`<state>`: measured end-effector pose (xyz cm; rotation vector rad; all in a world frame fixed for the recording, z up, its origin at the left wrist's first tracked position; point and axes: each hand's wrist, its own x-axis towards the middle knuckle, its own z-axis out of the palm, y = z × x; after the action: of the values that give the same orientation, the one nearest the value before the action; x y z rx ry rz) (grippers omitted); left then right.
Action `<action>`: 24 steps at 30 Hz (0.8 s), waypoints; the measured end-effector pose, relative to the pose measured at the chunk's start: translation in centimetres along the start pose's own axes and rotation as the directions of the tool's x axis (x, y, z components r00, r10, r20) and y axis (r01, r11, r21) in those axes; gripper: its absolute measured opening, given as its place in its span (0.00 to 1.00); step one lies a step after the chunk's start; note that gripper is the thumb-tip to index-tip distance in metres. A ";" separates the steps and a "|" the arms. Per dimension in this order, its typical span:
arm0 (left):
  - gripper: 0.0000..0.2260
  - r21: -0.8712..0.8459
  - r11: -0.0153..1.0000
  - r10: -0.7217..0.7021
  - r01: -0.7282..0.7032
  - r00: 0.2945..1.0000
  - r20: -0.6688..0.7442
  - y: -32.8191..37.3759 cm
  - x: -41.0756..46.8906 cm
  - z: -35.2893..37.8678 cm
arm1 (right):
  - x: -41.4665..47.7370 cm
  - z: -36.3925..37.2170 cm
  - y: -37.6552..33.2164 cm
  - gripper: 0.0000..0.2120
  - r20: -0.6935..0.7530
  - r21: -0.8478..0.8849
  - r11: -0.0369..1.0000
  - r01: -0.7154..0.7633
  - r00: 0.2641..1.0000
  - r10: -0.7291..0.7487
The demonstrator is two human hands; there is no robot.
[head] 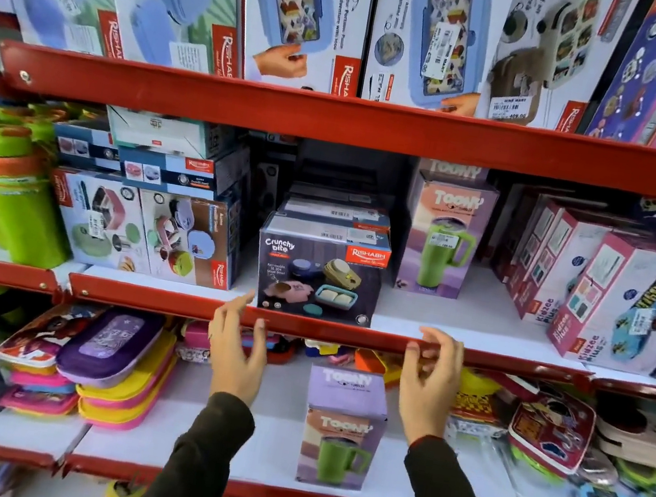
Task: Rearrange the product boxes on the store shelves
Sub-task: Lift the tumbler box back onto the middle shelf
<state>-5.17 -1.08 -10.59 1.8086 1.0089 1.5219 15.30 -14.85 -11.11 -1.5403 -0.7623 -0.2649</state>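
A dark Crunchy Bite box (318,277) stands at the front of the middle shelf (163,298), with similar boxes stacked behind it. My left hand (234,351) hovers just below its left corner, fingers spread, holding nothing. My right hand (430,382) is raised below and to the right of the box, in front of the red shelf rail, also empty with fingers apart. A purple Toony tumbler box (342,426) stands upright on the lower shelf between my forearms. A second Toony box (444,236) stands on the middle shelf, to the right of the dark box.
Lunch box cartons (144,230) fill the middle shelf's left side, Kidzee Plus boxes (626,304) the right. Green bottles (12,194) stand far left. Large lunch box cartons (307,17) line the top shelf. Flat colourful cases (106,359) and pouches (551,429) flank the lower Toony box.
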 end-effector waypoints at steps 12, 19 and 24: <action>0.28 0.320 0.901 -0.433 0.291 0.596 0.676 -5.2 -10.6 4.3 | -9.5 -1.1 7.6 0.26 0.567 -0.318 0.835 -0.449 0.616 0.547; 0.20 0.091 0.918 -0.371 0.386 0.755 0.540 -3.8 -11.9 3.7 | -9.3 -4.6 6.5 0.26 0.504 -0.144 0.905 -0.400 0.758 0.415; 0.15 -0.113 0.965 -0.167 0.235 0.890 0.424 -1.0 -11.6 2.7 | -8.4 -6.9 3.0 0.23 0.352 0.014 0.957 -0.290 0.897 0.267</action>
<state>-3.56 -10.02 -18.31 1.7474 0.8093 1.0060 12.76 -23.82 -17.45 -1.6309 -0.8010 0.2517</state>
